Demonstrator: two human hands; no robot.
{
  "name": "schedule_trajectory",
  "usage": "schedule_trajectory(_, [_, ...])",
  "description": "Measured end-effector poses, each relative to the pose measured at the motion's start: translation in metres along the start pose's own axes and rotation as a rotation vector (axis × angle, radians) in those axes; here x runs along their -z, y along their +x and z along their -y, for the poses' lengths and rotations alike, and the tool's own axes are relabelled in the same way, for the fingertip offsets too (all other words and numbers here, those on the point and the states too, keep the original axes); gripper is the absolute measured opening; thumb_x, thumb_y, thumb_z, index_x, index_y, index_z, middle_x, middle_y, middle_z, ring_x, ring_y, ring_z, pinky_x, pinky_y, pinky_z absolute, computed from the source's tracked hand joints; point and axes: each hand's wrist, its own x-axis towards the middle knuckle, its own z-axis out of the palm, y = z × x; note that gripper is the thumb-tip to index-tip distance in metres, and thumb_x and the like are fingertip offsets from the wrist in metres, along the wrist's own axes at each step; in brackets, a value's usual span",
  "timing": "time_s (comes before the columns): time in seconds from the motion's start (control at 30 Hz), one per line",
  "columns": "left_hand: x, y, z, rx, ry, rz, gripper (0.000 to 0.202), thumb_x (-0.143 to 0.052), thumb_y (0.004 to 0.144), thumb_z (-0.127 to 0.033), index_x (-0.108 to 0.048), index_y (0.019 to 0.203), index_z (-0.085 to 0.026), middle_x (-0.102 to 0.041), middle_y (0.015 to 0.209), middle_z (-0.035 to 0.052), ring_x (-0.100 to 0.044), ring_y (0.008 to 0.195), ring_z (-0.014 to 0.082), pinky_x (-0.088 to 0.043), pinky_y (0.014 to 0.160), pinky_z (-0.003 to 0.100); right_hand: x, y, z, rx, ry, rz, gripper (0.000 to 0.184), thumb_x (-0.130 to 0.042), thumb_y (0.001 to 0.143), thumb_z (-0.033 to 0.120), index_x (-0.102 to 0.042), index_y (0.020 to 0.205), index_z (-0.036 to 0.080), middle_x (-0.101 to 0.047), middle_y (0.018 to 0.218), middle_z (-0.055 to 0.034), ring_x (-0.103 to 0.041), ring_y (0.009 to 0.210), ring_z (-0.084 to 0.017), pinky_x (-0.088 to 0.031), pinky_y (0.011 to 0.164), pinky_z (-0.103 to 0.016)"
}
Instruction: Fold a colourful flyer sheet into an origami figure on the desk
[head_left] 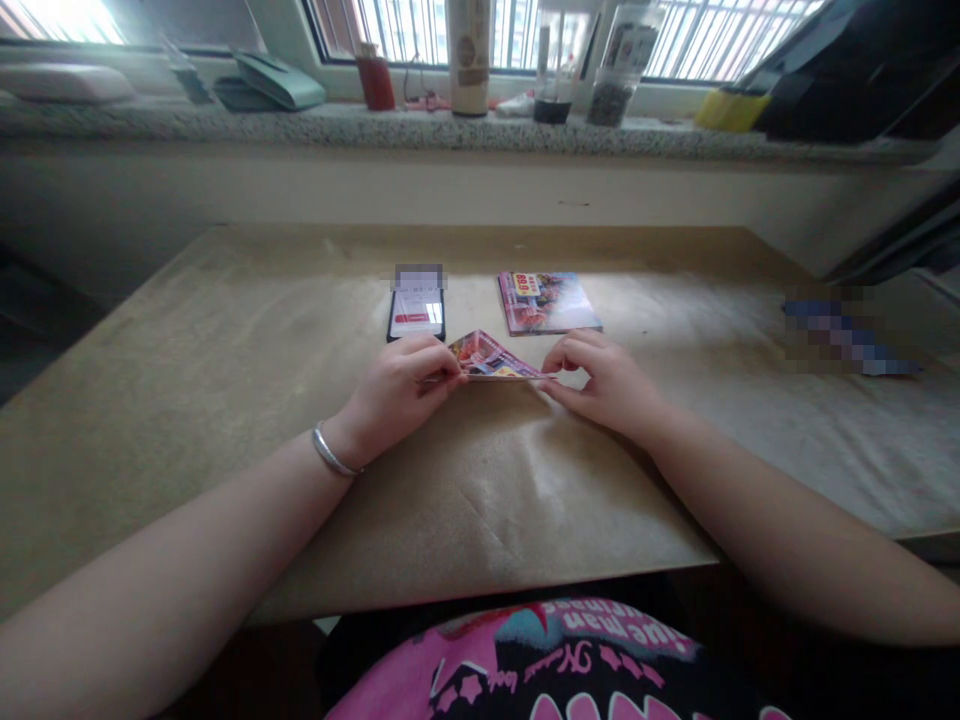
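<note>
At the far left of the stone windowsill point(420, 128), we see a pale, rounded case point(66, 83), and some way along from it a light green folded item point(281, 82). Lower down, a silver bangle point(335, 450) circles the wrist of the left hand point(401, 385), which rests low over the table point(150, 430). We find its thumb and fingers pressed together, pinching the left end of a folded printed paper point(487, 358). Above this hand on the sill stands a red bottle point(375, 80); just beyond its knuckles, a phone point(417, 315) lies on the table with its screen lit and the top part blurred out.

Moving on, we come to the paper itself, stretched between the two hands in front of the person: its colourful face rises to a point on the far side, and its near edge runs almost straight. Behind it and a little to the right, we notice a flat printed stack point(551, 303) with a yellow price patch. The right hand point(604, 380) comes next, its curled forefinger and thumb pinching the paper's right corner. Farther right, we see a yellow object point(731, 108) on the sill, and on the table a bluish strip point(847, 335), partly blurred.
</note>
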Motion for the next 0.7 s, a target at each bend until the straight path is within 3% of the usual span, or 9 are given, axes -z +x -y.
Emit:
schedule_trajectory(0.23, [-0.005, 0.002, -0.006, -0.190, 0.014, -0.008, 0.015, -0.060, 0.090, -0.026, -0.066, 0.079, -0.017, -0.067, 0.082, 0.0029, -0.062, 0.078, 0.0135, -0.048, 0.075, 0.026, -0.006, 0.001, 0.021, 0.068, -0.170, 0.094, 0.012, -0.062, 0.083, 0.028, -0.061, 0.074, 0.020, -0.065, 0.077, -0.0040, -0.053, 0.076, -0.018, -0.039, 0.068, -0.030])
schedule_trajectory(0.37, [-0.007, 0.003, -0.010, -0.206, 0.088, 0.007, 0.012, -0.057, 0.090, -0.022, -0.067, 0.086, -0.019, -0.069, 0.086, 0.0029, -0.062, 0.078, 0.0138, -0.047, 0.073, 0.027, -0.010, 0.002, 0.028, 0.069, -0.215, 0.097, 0.011, -0.060, 0.081, 0.025, -0.060, 0.071, 0.021, -0.064, 0.074, -0.0038, -0.052, 0.074, -0.019, -0.038, 0.066, -0.030])
schedule_trajectory(0.53, [-0.011, 0.002, -0.021, -0.266, 0.253, 0.033, 0.013, -0.056, 0.090, -0.023, -0.065, 0.082, -0.021, -0.069, 0.085, 0.0014, -0.060, 0.078, 0.0150, -0.045, 0.078, 0.030, -0.013, 0.003, 0.033, 0.089, -0.258, 0.086, 0.010, -0.058, 0.080, 0.022, -0.061, 0.071, 0.020, -0.065, 0.073, -0.0040, -0.052, 0.072, -0.018, -0.037, 0.064, -0.030])
schedule_trajectory(0.7, [-0.013, 0.002, -0.024, -0.305, 0.316, 0.099, 0.020, -0.053, 0.091, -0.025, -0.062, 0.075, -0.019, -0.067, 0.079, 0.0014, -0.059, 0.074, 0.0139, -0.044, 0.074, 0.028, -0.015, 0.004, 0.034, 0.174, -0.292, 0.091, 0.015, -0.052, 0.084, 0.020, -0.063, 0.073, 0.021, -0.065, 0.073, -0.0034, -0.051, 0.072, -0.018, -0.036, 0.063, -0.030])
